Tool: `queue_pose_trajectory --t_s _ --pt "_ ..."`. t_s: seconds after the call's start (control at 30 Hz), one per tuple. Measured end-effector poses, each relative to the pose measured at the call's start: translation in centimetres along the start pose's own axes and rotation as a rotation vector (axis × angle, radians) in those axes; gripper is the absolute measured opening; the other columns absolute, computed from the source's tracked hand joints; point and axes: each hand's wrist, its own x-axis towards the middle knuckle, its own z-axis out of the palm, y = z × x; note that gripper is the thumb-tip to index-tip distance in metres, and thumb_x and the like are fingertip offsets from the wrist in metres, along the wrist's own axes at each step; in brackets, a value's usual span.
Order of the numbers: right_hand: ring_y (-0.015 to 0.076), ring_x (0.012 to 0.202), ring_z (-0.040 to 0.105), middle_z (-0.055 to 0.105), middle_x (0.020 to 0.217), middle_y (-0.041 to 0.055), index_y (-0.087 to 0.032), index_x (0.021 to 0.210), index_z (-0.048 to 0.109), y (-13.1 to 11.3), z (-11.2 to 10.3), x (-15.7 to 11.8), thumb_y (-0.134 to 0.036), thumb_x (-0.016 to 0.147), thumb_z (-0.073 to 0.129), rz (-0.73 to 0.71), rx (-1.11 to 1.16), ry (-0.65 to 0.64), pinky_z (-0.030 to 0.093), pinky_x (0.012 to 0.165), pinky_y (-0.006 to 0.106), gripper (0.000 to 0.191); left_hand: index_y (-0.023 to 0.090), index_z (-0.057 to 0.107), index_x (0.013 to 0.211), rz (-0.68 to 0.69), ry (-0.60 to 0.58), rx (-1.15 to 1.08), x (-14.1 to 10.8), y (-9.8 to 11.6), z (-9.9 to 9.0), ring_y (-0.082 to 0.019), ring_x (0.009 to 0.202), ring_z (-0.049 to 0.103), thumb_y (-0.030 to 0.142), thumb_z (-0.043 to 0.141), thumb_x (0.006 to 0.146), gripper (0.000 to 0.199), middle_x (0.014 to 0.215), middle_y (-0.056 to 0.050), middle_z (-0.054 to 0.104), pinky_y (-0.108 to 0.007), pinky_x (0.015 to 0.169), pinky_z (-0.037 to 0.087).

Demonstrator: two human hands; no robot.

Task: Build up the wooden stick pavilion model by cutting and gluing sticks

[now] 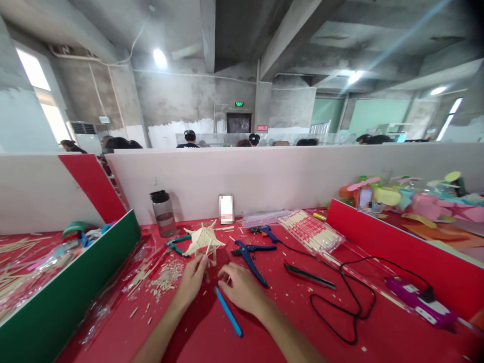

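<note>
My left hand is closed, its thumb and fingers pinching a thin wooden stick that points up in front of a small model pavilion with a slatted stick roof. Beside it, my right hand has its fingers curled together low over the table; a pale bit shows at the fingertips, too small to name. A blue pen lies just below the right hand. Close to that hand rests a blue cutter tool, and green-handled pliers lie left of the pavilion.
Stick scraps litter the red table on the left. A black utility knife, a glue gun, bundled sticks and a purple power strip with a looping cable lie right. A water bottle and phone stand behind.
</note>
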Motion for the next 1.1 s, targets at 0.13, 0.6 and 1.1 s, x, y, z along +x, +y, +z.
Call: queue_pose_trajectory --t_s 0.13,0.6,1.1 --pt "0.0179 0.088 0.064 0.068 0.096 0.0042 -0.021 0.097 0.065 1.9 -1.2 0.8 -0.021 0.091 0.056 0.023 -0.043 0.135 0.046 0.081 0.027 0.012 0.016 0.065 0.076 -0.019 -0.007 0.047 0.0 -0.1 -0.1 -0.014 0.047 0.054 0.061 0.05 0.087 0.048 0.068 -0.002 0.068 -0.026 0.051 0.043" --pt "0.0367 0.145 0.026 0.037 0.155 0.0145 -0.026 0.148 0.039 8.4 -3.6 0.8 -0.059 0.083 0.06 0.372 -0.375 0.028 0.011 0.114 0.062 0.076 0.017 0.064 0.077 -0.034 -0.038 0.029 0.7 -1.2 -0.6 -0.014 0.047 0.056 0.062 0.05 0.087 0.048 0.075 -0.005 0.071 -0.026 0.05 0.043" --pt "0.0321 0.124 0.054 0.055 0.136 0.0204 -0.012 0.137 0.052 6.3 -6.3 0.7 -0.043 0.084 0.063 0.234 -0.203 0.043 0.039 0.104 0.044 0.062 0.017 0.064 0.073 -0.032 -0.046 0.003 0.3 0.1 -0.5 -0.013 0.047 0.055 0.062 0.051 0.086 0.049 0.071 -0.003 0.069 -0.026 0.051 0.042"
